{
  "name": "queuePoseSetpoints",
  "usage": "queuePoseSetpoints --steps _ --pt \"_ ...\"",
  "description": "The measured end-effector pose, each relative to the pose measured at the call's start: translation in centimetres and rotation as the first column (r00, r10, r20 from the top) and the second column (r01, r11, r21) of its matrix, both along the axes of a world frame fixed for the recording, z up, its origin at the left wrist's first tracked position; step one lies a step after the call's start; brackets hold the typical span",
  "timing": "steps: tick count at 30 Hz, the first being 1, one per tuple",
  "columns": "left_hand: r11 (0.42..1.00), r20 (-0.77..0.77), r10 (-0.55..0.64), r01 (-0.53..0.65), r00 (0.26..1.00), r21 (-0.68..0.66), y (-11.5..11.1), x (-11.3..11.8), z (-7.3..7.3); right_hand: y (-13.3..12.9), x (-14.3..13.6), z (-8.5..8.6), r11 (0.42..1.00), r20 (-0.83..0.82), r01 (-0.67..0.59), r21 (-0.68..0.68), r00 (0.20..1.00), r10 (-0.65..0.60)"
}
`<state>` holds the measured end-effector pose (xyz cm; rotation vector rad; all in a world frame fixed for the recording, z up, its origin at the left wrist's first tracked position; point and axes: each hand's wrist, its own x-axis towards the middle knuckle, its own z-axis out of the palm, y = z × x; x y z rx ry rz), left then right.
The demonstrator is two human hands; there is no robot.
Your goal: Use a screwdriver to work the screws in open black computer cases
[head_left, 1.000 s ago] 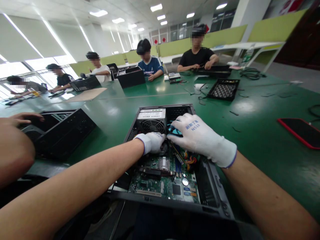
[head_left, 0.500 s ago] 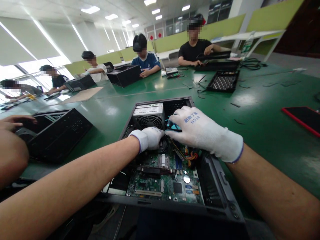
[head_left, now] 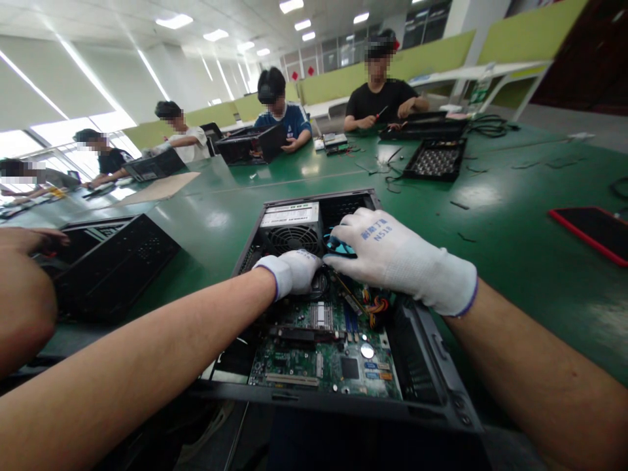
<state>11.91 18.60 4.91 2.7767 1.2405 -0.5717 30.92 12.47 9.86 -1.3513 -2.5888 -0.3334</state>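
Crowding the blue fan (head_left: 340,246) — power supply (head_left: 291,230) and right hand (head_left: 375,248).

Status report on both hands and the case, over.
Left hand by power supply. Right hand at blue fan, partly hiding it. Case open, board showing. Wires close to right hand.

Fingertips of the left hand (head_left: 297,271) are mostly lost to view down in the computer case (head_left: 353,409), so whatever's being gripped, if anything, can't be made out. Same deal with the right hand (head_left: 380,245): its curled fingers are partly hidden, and a chunk of the blue fan (head_left: 342,245) is covered by them. Small print on the power supply label (head_left: 292,214) can't be read, too tiny. Both forearms (head_left: 161,333) are cut off by the frame, as is a co-worker's arm (head_left: 24,301) at far left. The red-edged black item (head_left: 589,232) is clipped at right.
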Motion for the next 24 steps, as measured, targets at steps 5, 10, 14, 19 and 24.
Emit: queuePoseSetpoints --steps 5,10,14,19,24 --pt "1.0 -0.078 0.012 -0.015 0.997 -0.028 -0.2 0.12 0.24 -0.05 -0.08 0.16 1.0 0.004 0.007 -0.014 1.0 -0.007" --pt "0.999 -0.101 0.026 -0.028 0.995 -0.023 -0.34 0.28 0.46 -0.04 -0.03 0.17 1.0 0.0 -0.003 -0.009 1.0 0.003" --pt "0.999 -0.104 0.026 -0.029 0.994 -0.029 -0.34 0.29 0.61 -0.09 -0.03 0.23 1.0 0.0 0.002 -0.022 1.0 -0.002" --pt "0.999 -0.098 0.02 -0.023 0.995 -0.032 -0.32 0.24 0.56 -0.13 -0.02 0.31 1.0 -0.006 0.002 -0.025 1.0 -0.002" --pt "0.999 -0.081 0.012 -0.015 0.997 -0.033 -0.21 0.09 0.26 -0.12 0.0 0.3 1.0 -0.004 -0.001 -0.028 1.0 0.001"
